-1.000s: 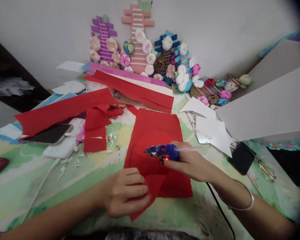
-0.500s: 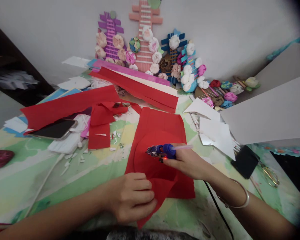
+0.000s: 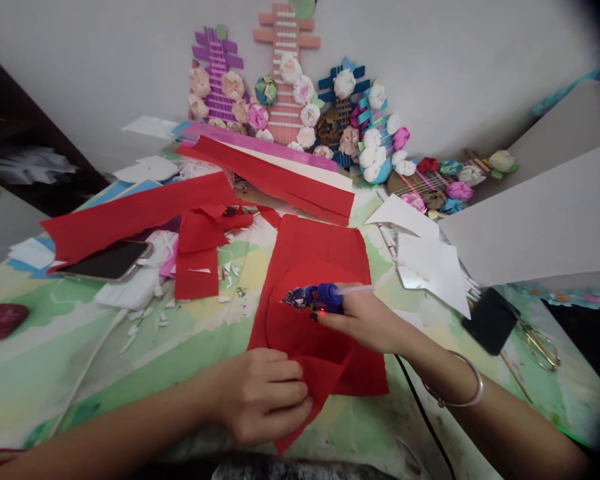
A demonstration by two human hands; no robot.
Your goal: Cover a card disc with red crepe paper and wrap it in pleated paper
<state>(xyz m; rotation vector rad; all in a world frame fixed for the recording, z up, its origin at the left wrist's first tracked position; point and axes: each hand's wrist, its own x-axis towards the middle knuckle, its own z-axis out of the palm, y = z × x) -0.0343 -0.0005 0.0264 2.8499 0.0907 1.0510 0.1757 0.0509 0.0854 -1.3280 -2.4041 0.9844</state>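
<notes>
My right hand (image 3: 365, 320) is closed around a blue glue gun (image 3: 325, 297), with a clear glue stick (image 3: 356, 289) poking out of its back and a small red light lit. The gun's nozzle points left, over a rounded shape covered in red crepe paper (image 3: 315, 257). A near flap of that paper is folded up, and my left hand (image 3: 267, 397) pinches its edge with curled fingers. Whether the nozzle touches the paper I cannot tell.
Red paper strips (image 3: 280, 183) and scraps lie behind and left, near a phone (image 3: 105, 260) and a white power strip (image 3: 130, 287). To the right are white card pieces (image 3: 425, 263) and scissors (image 3: 541, 347). Flower-covered paper guitars (image 3: 287, 107) lean on the wall. A black cord (image 3: 423, 407) trails frontward.
My right hand and the glue gun have shifted slightly to the left over the red shape. My left hand has stayed almost in place on the flap.
</notes>
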